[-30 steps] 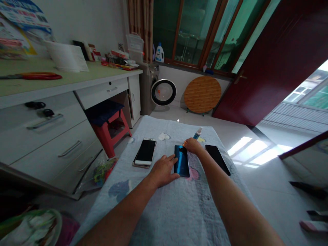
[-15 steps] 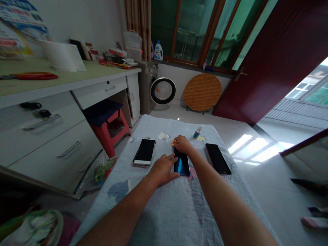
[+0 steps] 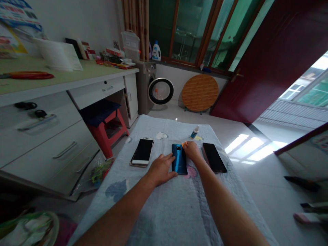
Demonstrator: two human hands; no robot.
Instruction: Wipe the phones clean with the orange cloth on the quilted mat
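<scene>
A blue smartphone [image 3: 180, 164] lies back side up on the cloth-covered table [image 3: 164, 212], its camera block at the far end. My left hand [image 3: 162, 169] rests with spread fingers at the phone's left edge, fingertips touching it. At the far right edge of the phone, my right hand [image 3: 191, 150] is closed on a small orange cloth [image 3: 183, 145], mostly hidden by the fingers. To the left, a white smartphone [image 3: 142, 151] lies screen up on top of another flat item. On the right is a black smartphone [image 3: 214, 158]. A small spray bottle [image 3: 194, 132] stands behind my right hand.
A desk with drawers [image 3: 61, 143] runs along the left, with a red stool [image 3: 104, 126] partly under it. Beyond the table are a washing machine with its door open [image 3: 161, 91] and a round wooden tabletop [image 3: 200, 93]. A bin [image 3: 30, 229] sits at lower left.
My right hand has moved from the phone's far left corner across to its right edge with the orange cloth, uncovering the camera block. My left hand stays in place; the view has shifted slightly.
</scene>
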